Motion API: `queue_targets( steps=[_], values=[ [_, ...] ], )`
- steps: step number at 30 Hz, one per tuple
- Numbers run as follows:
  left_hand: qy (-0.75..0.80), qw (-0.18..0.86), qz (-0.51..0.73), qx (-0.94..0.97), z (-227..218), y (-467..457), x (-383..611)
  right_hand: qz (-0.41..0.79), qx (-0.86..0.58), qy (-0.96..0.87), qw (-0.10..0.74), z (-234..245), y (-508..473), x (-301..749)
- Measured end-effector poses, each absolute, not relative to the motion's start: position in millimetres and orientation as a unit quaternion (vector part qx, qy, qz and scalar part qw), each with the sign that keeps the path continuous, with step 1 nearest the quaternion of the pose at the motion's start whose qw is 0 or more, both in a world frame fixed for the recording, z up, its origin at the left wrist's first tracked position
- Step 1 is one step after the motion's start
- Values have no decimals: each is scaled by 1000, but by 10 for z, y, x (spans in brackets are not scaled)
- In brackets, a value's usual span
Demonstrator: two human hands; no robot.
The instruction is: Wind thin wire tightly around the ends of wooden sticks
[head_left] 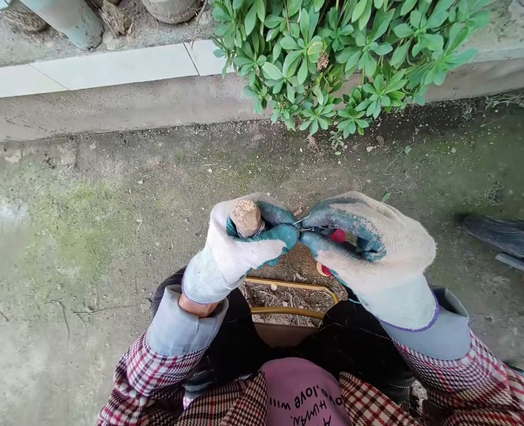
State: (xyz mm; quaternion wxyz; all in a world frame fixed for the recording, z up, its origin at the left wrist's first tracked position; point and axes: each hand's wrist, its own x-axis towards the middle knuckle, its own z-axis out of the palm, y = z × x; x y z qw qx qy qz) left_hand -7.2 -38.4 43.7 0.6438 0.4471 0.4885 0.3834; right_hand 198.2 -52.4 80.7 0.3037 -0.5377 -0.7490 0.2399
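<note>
My left hand, in a white glove with a green-coated palm, is closed around a round wooden stick seen end-on. Thin wire loops around the stick just below its end. Facing it, my right hand, gloved alike, pinches thin wire between thumb and forefinger. The fingertips of both hands meet at this wire. Something red shows through the gap in my right hand, and another red piece lies just below it; their kind is unclear. The lower part of the stick is hidden by my left hand.
Between my knees is a yellow metal frame above the littered ground. A leafy green bush overhangs a low concrete curb with white tiles on top. Pots stand at the upper left. A dark object lies at the right edge.
</note>
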Motion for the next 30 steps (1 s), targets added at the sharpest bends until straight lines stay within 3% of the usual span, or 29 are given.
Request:
queue_targets(
  steps=[16,23,30],
  values=[
    [504,653,344,448,494,-387,-49,177,-547,-768,283,859,-560,2012],
    [495,685,331,419,466,-374,-81,169,-553,-783,231,926,-553,2001],
    [489,680,345,424,434,-400,-27,138,-540,-792,251,894,-574,2009]
  ],
)
